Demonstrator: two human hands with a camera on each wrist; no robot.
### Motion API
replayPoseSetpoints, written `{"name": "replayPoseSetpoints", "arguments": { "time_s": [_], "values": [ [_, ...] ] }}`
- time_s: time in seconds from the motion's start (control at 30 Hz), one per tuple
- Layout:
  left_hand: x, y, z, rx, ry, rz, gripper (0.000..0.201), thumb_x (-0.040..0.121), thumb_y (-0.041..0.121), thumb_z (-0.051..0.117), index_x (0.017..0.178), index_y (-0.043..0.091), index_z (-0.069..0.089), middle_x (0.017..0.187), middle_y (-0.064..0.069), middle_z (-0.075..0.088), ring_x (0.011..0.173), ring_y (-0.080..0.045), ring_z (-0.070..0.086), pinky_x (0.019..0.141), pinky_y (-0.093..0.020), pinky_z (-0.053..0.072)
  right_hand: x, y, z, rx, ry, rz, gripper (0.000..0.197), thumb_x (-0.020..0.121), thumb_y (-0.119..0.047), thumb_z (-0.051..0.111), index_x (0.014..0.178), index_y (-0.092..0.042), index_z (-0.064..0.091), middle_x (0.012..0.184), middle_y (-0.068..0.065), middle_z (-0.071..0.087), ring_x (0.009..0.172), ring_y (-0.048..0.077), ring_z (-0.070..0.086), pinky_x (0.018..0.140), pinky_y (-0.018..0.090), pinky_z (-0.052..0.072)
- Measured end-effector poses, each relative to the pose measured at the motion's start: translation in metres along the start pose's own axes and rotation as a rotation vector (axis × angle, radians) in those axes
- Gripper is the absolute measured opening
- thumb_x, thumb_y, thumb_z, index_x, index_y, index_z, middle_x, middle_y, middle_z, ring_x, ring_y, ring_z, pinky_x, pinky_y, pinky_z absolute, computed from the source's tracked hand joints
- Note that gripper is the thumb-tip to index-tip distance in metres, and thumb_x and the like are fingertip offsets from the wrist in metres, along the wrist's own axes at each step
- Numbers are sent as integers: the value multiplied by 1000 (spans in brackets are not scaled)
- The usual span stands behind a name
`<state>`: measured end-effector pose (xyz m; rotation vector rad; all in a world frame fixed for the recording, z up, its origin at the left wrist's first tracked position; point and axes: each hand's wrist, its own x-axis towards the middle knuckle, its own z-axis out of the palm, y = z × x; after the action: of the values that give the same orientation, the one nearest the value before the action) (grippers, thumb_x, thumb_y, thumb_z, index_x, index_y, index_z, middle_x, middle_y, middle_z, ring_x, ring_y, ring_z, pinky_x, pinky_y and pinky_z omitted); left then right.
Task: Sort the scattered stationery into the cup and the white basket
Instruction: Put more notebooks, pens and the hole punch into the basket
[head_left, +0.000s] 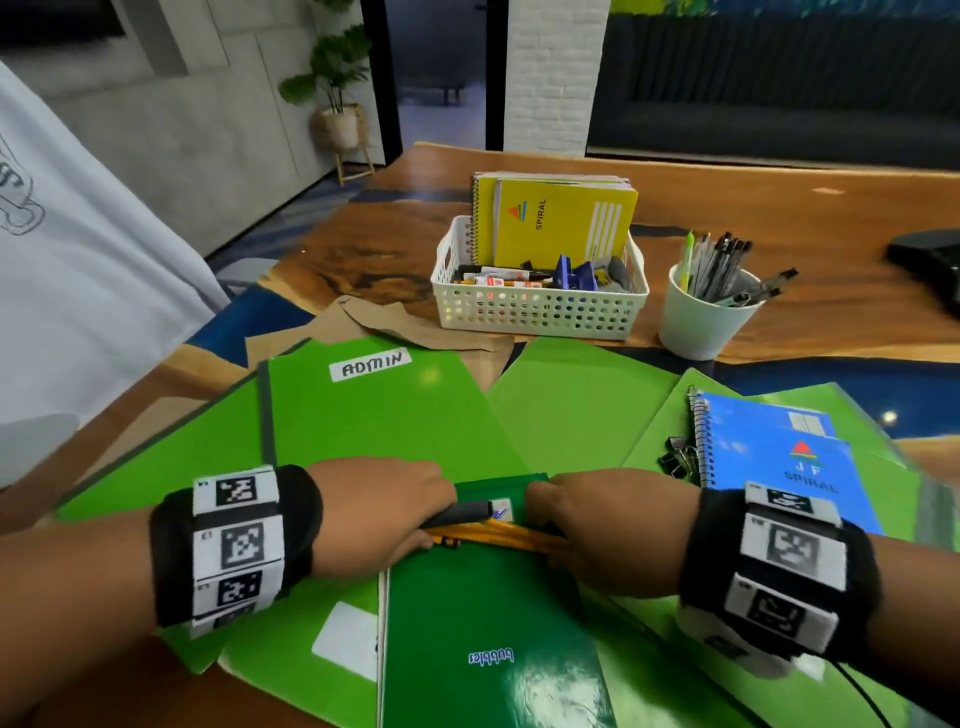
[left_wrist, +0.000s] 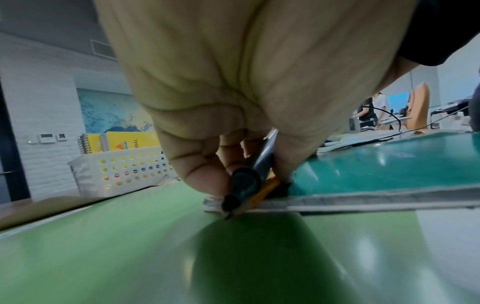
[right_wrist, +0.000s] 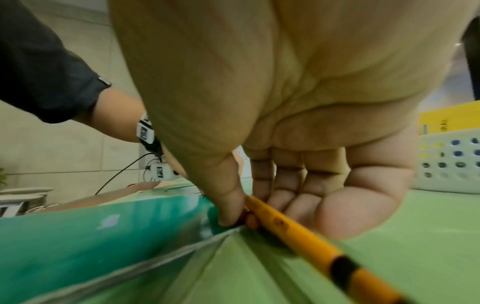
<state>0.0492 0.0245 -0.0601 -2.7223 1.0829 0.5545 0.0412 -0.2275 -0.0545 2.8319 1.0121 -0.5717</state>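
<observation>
Both my hands meet over a dark green notebook (head_left: 483, 623) near the table's front edge. My left hand (head_left: 441, 514) curls round a black marker (head_left: 462, 512), and the left wrist view shows the marker (left_wrist: 249, 176) with a yellow pencil (left_wrist: 269, 188) under it in the same grip. My right hand (head_left: 540, 517) pinches the other end of the yellow pencils (head_left: 493, 538) between thumb and forefinger, seen close on the pencil (right_wrist: 298, 236) in the right wrist view. The white basket (head_left: 540, 312) and the white cup (head_left: 701, 322) full of pens stand farther back.
Green folders (head_left: 374, 410) overlap across the near table. A blue spiral notebook (head_left: 774, 457) and black binder clips (head_left: 678, 457) lie at the right. Yellow notebooks (head_left: 561, 218) stand in the basket. A brown envelope (head_left: 384, 322) lies before it. A person in white (head_left: 78, 260) stands at the left.
</observation>
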Motion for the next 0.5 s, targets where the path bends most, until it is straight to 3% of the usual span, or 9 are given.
{"name": "replayPoseSetpoints", "arguments": {
  "time_s": [0.2,0.5],
  "values": [
    [15,8,2,72,16,-68,14,98,22,40,112,23,40,106,-3,48,85,-26,52,76,-46,49,13,16,1,-44,-6,-24,14,96,-23,48,109,-21,52,100,4,59,79,29,63,71,41,57],
    [37,-15,-21,80,7,-144,21,97,31,40,112,18,43,95,-2,46,76,-25,50,69,-41,47,41,55,-30,-41,63,21,11,95,-22,54,102,-29,59,95,-4,62,80,25,62,70,43,58]
  ]
}}
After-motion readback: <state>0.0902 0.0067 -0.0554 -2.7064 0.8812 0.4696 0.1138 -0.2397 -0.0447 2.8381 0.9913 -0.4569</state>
